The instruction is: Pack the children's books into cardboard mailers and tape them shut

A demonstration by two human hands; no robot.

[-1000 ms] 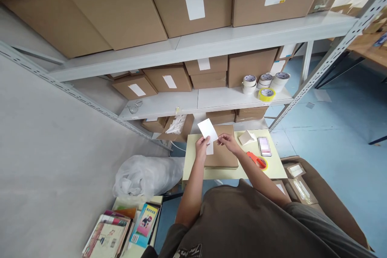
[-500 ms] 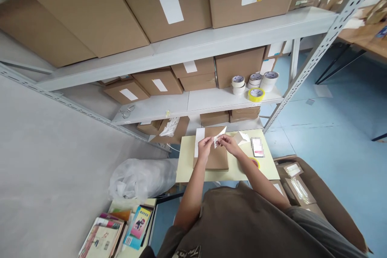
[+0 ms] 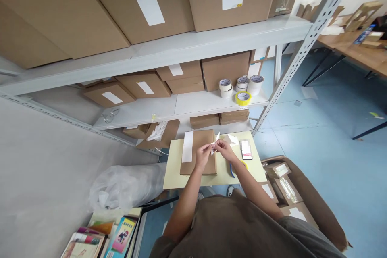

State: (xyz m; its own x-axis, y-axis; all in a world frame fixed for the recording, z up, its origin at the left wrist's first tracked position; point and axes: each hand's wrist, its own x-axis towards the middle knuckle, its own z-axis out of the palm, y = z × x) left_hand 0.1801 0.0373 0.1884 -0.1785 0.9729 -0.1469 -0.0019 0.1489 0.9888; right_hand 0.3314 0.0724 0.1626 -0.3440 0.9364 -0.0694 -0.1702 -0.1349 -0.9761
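Note:
My left hand [image 3: 204,155] and my right hand [image 3: 223,149] meet over a cardboard box [image 3: 200,141] with their fingers pinched together. Between the fingertips is a small white paper slip [image 3: 217,136], partly hidden by them. The flat box lies on a pale yellow table [image 3: 173,165] and has a white label [image 3: 188,147] on its left side. Behind my right hand is a folded white paper [image 3: 232,140]. A phone [image 3: 246,150] lies right of it. Beside my right forearm, a yellow tape roll [image 3: 244,165] and a blue strip-like item [image 3: 232,170] are partly covered.
A metal shelf [image 3: 145,107] with cardboard boxes and several tape rolls [image 3: 242,97] stands beyond the table. To the right is a large open carton [image 3: 314,197] of small boxes. A plastic-wrapped bundle [image 3: 130,183] and books [image 3: 121,236] are at left.
The view has turned right, so the shelf and table sit further left. Both hands keep their pinch on the paper slip, whose angle has changed. More of the blue item shows beside my right forearm.

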